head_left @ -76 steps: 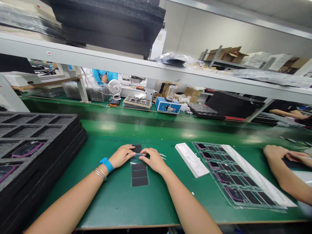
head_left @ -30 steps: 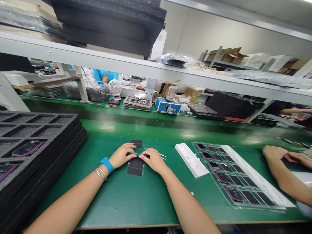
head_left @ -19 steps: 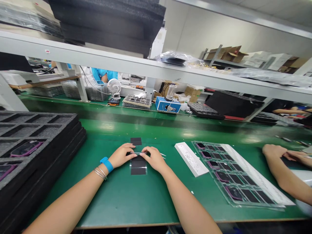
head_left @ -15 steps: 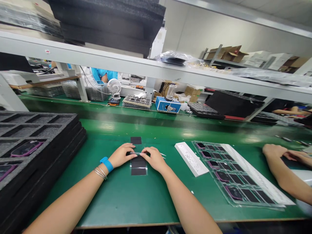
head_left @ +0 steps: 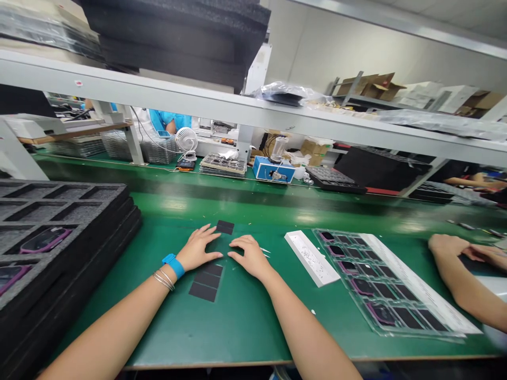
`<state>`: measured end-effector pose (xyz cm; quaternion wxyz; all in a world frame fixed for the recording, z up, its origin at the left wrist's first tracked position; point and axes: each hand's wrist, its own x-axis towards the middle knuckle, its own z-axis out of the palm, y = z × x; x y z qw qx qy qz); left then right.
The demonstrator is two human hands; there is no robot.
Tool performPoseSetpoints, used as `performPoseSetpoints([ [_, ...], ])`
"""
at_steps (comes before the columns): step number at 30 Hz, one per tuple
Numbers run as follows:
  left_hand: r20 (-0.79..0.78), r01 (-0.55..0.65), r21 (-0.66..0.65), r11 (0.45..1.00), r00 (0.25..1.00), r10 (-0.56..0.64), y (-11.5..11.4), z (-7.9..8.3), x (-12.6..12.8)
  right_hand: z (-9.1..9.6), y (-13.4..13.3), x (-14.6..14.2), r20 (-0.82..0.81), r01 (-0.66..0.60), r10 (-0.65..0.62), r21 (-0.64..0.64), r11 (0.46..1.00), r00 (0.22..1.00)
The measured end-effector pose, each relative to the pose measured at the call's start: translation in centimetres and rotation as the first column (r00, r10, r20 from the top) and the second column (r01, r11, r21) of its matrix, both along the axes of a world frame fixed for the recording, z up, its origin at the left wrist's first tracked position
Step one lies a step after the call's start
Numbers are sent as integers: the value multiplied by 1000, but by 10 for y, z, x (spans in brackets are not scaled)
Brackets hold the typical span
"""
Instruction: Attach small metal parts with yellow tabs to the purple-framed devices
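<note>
My left hand (head_left: pixel 199 247) lies flat with its fingers spread, pressing on the upper end of a strip of black rectangular pieces (head_left: pixel 205 283) on clear film. The strip runs slanting toward me on the green mat. My right hand (head_left: pixel 248 255) rests beside it, fingers stretched out low with the tips at the strip's top edge. Thin metal tweezers (head_left: pixel 264 252) stick out from under my right hand. A single black piece (head_left: pixel 225 227) lies on the mat just beyond my left fingertips.
Black foam trays (head_left: pixel 59 221) holding purple-rimmed parts are stacked at the left. A white strip (head_left: pixel 311 258) and a clear tray of dark parts (head_left: pixel 380 287) lie to the right. Another person's hands (head_left: pixel 461 250) work at the far right. A shelf beam (head_left: pixel 253 113) runs overhead.
My left hand has opened from a pinch to flat, spread fingers. The strip has swung so its near end points to the lower left. A single piece separated earlier stays on the mat.
</note>
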<state>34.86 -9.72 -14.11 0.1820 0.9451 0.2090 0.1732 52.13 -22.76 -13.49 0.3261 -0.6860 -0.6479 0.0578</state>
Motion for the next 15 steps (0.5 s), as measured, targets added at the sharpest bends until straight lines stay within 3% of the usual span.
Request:
performPoseSetpoints([
  [6,-247,-27,51,998,968,39,-5,2,-3,-3,-1,3,62,104,-99,-87,991,993],
  [15,-345,-20,79,997,938,46,-9,6,-3,1,-1,1,86,138,-129,-101,985,988],
])
